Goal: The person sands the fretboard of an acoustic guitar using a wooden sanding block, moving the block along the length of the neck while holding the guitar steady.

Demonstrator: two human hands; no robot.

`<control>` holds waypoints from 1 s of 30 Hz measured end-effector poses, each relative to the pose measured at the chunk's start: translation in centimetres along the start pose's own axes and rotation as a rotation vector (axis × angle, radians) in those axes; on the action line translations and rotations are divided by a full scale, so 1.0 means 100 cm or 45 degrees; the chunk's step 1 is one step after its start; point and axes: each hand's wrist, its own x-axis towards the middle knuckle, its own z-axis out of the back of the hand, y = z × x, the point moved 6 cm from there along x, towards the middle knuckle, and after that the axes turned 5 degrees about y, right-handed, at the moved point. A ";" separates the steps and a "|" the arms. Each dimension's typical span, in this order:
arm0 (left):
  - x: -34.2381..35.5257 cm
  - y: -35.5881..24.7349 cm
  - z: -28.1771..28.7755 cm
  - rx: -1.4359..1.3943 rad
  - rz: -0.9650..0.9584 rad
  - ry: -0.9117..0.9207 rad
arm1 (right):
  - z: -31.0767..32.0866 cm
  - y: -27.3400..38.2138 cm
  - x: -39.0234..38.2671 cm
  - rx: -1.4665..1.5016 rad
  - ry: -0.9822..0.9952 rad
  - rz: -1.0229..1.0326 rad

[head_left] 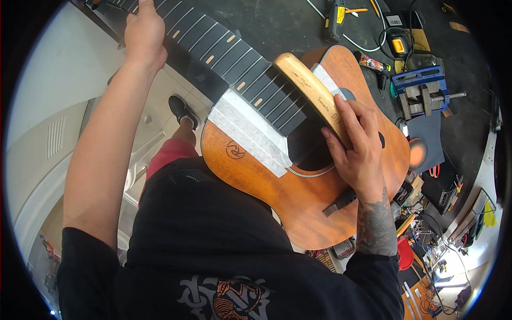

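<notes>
An acoustic guitar [320, 200] without strings lies face up at my waist, its neck slanting to the upper left. White masking tape [250, 130] covers the top beside the dark fretboard [218, 53], which has metal frets and pale inlays. My right hand [357, 141] grips the near end of a long wooden block [306, 88]. That block lies slantwise over the fretboard's end and the soundhole; whether its underside touches the frets is hidden. My left hand [146, 37] is closed at the neck's far end, its fingertips partly cut off by the picture's top edge.
On the dark workbench [277, 26] behind the guitar lie a yellow-and-black tool [335, 20], cables and a blue vise [421, 88]. Cluttered small tools and a red container [405, 255] are at the right. A person's leg and dark shoe [183, 111] show on the tiled floor.
</notes>
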 end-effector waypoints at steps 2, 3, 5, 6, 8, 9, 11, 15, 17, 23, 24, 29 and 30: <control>0.002 0.001 0.002 -0.002 -0.012 0.009 | 0.000 0.000 -0.001 0.007 -0.010 0.003; 0.003 0.002 0.003 -0.003 -0.023 0.023 | -0.001 0.000 -0.002 0.015 -0.022 0.002; 0.000 0.002 0.002 0.005 -0.018 -0.001 | -0.005 0.000 0.000 0.029 -0.028 -0.002; -0.001 0.003 0.003 0.014 -0.011 -0.020 | -0.006 -0.001 0.001 0.043 -0.037 -0.010; 0.002 0.005 0.002 -0.004 -0.021 0.005 | -0.007 0.004 0.010 0.037 -0.040 -0.010; 0.004 0.005 0.000 -0.017 -0.034 0.028 | -0.007 0.007 0.016 0.036 -0.045 -0.009; 0.002 0.002 0.001 -0.012 -0.032 0.023 | -0.012 0.011 0.033 0.049 -0.051 0.026; 0.004 0.002 0.002 -0.022 -0.020 0.019 | -0.011 0.012 0.035 0.057 -0.032 0.043; 0.003 0.002 0.001 -0.013 -0.016 0.013 | -0.006 0.007 0.023 0.043 -0.011 0.022; 0.000 0.001 0.001 -0.011 -0.017 0.018 | -0.003 -0.002 0.000 0.034 -0.023 0.003; 0.000 0.001 -0.001 -0.029 -0.008 0.054 | -0.006 0.001 0.009 0.044 -0.046 0.043; 0.002 0.000 0.000 -0.026 -0.009 0.027 | -0.014 0.018 0.050 0.040 -0.112 0.146; 0.001 0.000 0.000 -0.012 0.006 0.002 | -0.013 0.018 0.047 0.040 -0.111 0.145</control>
